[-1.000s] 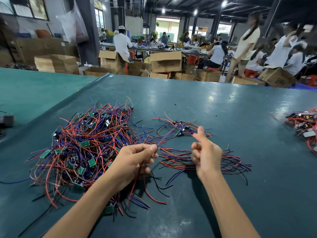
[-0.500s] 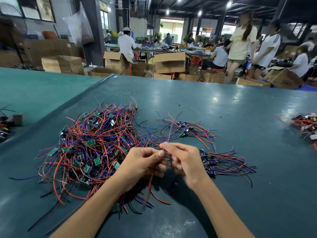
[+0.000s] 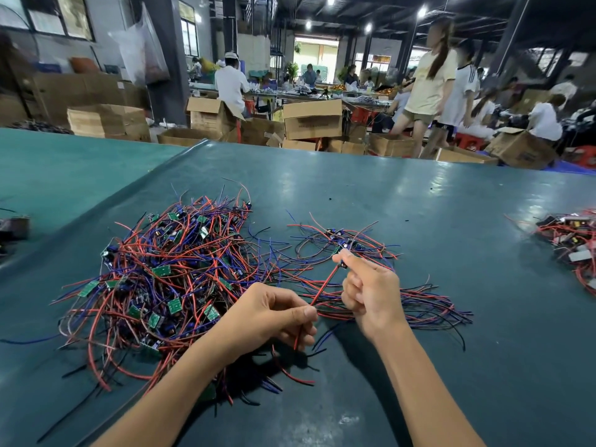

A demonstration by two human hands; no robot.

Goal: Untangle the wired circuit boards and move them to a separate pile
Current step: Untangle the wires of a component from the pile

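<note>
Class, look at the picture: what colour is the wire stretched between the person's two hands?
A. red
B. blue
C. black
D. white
A: a red wire runs straight from the pinch of the left hand up to the right hand, which pinches its far end.

2 grips (image 3: 267, 314) (image 3: 371, 295), 3 wire piles (image 3: 161, 275) (image 3: 429, 306) (image 3: 571, 240)

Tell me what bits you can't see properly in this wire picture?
All in the head view:
- Far end of the red wire pinched by left hand and right hand: right fingertips cover it.
- Boards deep in the tangled pile: buried under wires.
- The pile at the right edge: cut off by the frame.
- The dark object at the left edge: cut off, blurred.
</note>
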